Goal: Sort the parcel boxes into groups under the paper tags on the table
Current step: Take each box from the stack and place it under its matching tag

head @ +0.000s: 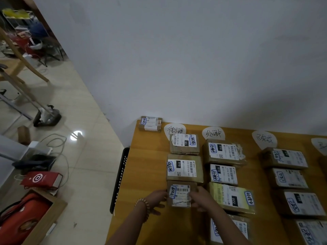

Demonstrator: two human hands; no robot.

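On the orange wooden table, brown parcel boxes lie in columns under white paper tags. The left column holds two boxes and, at its near end, a small box with a white label. My left hand grips that small box at its left side, and my right hand grips its right side. The middle column under the second tag has several boxes, one with a yellow label. The right column sits under a third tag.
One lone box lies at the table's far left corner against the white wall. A black crate hangs beside the table's left edge. The tiled floor to the left holds cables, a red bag and a wooden box.
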